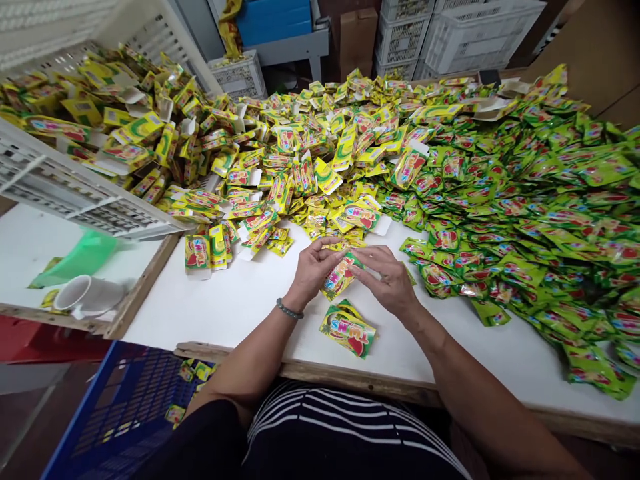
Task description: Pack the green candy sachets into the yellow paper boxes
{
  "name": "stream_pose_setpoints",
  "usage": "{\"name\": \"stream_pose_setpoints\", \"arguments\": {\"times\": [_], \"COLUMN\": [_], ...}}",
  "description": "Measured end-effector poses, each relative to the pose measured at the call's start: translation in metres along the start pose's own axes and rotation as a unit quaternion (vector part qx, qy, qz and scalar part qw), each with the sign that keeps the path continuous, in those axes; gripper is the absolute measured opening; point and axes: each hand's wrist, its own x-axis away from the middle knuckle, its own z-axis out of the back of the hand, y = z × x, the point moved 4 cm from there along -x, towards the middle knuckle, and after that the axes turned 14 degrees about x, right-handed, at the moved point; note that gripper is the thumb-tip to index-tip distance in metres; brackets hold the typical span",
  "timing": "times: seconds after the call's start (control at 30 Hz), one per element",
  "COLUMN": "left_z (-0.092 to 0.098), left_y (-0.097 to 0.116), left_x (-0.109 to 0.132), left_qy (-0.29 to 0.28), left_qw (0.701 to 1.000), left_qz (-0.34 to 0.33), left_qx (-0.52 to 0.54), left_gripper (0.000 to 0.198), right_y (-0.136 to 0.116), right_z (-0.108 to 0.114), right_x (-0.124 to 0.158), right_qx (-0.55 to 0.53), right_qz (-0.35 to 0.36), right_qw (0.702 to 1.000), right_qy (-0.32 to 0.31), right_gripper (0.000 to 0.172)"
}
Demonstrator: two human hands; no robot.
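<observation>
Between my two hands is a small yellow-green printed candy box (341,279), held over the white table near its front edge. My left hand (316,265) pinches its upper left side, and my right hand (383,273) grips its upper right with thumb and fingers. Whether the box's top flap is folded in is hidden by my fingers. Just below, closer to me, another printed candy box (347,330) lies flat, with a second piece partly under it. Past my hands spreads a heap of loose yellow boxes (305,173), some with white flaps open. Shiny green packets (500,227) pile up to the right.
A white plastic crate (107,200) lies tipped at the left, spilling boxes onto the table (165,300). A white cup (90,295) and green plastic scrap (80,257) sit left of a wooden strip. Below is a blue basket (125,393). Stacked white crates (405,37) stand behind.
</observation>
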Motion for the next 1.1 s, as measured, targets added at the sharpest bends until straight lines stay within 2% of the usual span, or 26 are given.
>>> {"name": "stream_pose_setpoints", "arguments": {"times": [0.17, 0.23, 0.27, 0.33, 0.4, 0.43, 0.47, 0.5, 0.53, 0.57, 0.6, 0.63, 0.67, 0.73, 0.8, 0.83, 0.9, 0.97, 1.0, 1.07, 1.1], "left_z": [0.003, 0.002, 0.000, -0.007, -0.015, -0.017, -0.017, -0.015, -0.011, -0.006, 0.001, 0.007, 0.012, 0.020, 0.026, 0.029, 0.032, 0.033, 0.034, 0.034, 0.034], "left_y": [0.007, 0.008, 0.007, 0.000, -0.009, -0.012, -0.012, -0.009, -0.003, 0.004, 0.012, 0.019, 0.022, 0.022, 0.016, 0.015, 0.013, 0.014, 0.014, 0.011, 0.006], "left_x": [-0.002, 0.000, 0.002, 0.010, 0.020, 0.022, 0.021, 0.016, 0.007, -0.003, -0.013, -0.021, -0.029, -0.040, -0.044, -0.044, -0.040, -0.035, -0.033, -0.031, -0.030], "left_qy": [0.032, 0.021, -0.005, -0.108, -0.239, -0.283, -0.299, -0.284, -0.236, -0.165, -0.086, -0.014, 0.032, 0.061, 0.058, 0.062, 0.078, 0.095, 0.101, 0.098, 0.088], "left_qw": [0.999, 1.000, 0.999, 0.985, 0.938, 0.913, 0.898, 0.892, 0.889, 0.876, 0.846, 0.800, 0.750, 0.671, 0.639, 0.637, 0.654, 0.698, 0.738, 0.852, 0.907], "left_qz": [-0.017, 0.000, 0.023, 0.103, 0.184, 0.199, 0.188, 0.154, 0.103, 0.047, -0.001, -0.030, -0.036, -0.018, -0.004, -0.007, -0.025, -0.055, -0.067, -0.060, -0.040], "left_qx": [0.001, -0.015, -0.032, -0.088, -0.172, -0.217, -0.263, -0.317, -0.380, -0.451, -0.526, -0.599, -0.660, -0.739, -0.767, -0.768, -0.752, -0.707, -0.663, -0.511, -0.410], "left_gripper": [0.055, 0.055, 0.053, 0.048, 0.043, 0.040, 0.036, 0.031, 0.026, 0.024, 0.024, 0.027, 0.033, 0.044, 0.041, 0.037, 0.032, 0.028, 0.026, 0.027, 0.030], "right_y": [-0.003, -0.002, 0.001, 0.015, 0.037, 0.048, 0.058, 0.067, 0.074, 0.078, 0.080, 0.081, 0.080, 0.077, 0.076, 0.076, 0.076, 0.077, 0.076, 0.074, 0.072], "right_z": [-0.009, -0.006, -0.002, 0.010, 0.022, 0.026, 0.028, 0.027, 0.025, 0.021, 0.018, 0.014, 0.011, 0.008, 0.009, 0.011, 0.014, 0.014, 0.012, 0.008, 0.006], "right_x": [0.005, 0.002, 0.000, -0.004, -0.007, -0.006, -0.006, -0.004, -0.003, -0.001, 0.001, 0.002, 0.002, 0.000, -0.002, -0.004, -0.004, -0.001, 0.001, 0.002, 0.002], "right_qx": [0.016, 0.009, 0.009, 0.037, 0.120, 0.179, 0.242, 0.295, 0.336, 0.362, 0.371, 0.365, 0.348, 0.294, 0.241, 0.226, 0.228, 0.262, 0.276, 0.280, 0.266], "right_qz": [0.008, 0.016, 0.010, -0.036, -0.116, -0.154, -0.179, -0.194, -0.205, -0.212, -0.218, -0.224, -0.233, -0.253, -0.267, -0.266, -0.255, -0.253, -0.250, -0.235, -0.223], "right_qw": [1.000, 1.000, 1.000, 0.998, 0.983, 0.969, 0.953, 0.936, 0.918, 0.904, 0.895, 0.891, 0.892, 0.900, 0.910, 0.915, 0.916, 0.902, 0.894, 0.891, 0.900], "right_qy": [0.016, 0.006, 0.008, 0.039, 0.072, 0.069, 0.041, 0.002, -0.041, -0.083, -0.119, -0.149, -0.173, -0.201, -0.207, -0.205, -0.207, -0.232, -0.250, -0.271, -0.265], "right_gripper": [0.038, 0.039, 0.040, 0.040, 0.037, 0.036, 0.033, 0.032, 0.032, 0.034, 0.038, 0.040, 0.042, 0.043, 0.043, 0.046, 0.056, 0.059, 0.055, 0.038, 0.030]}}
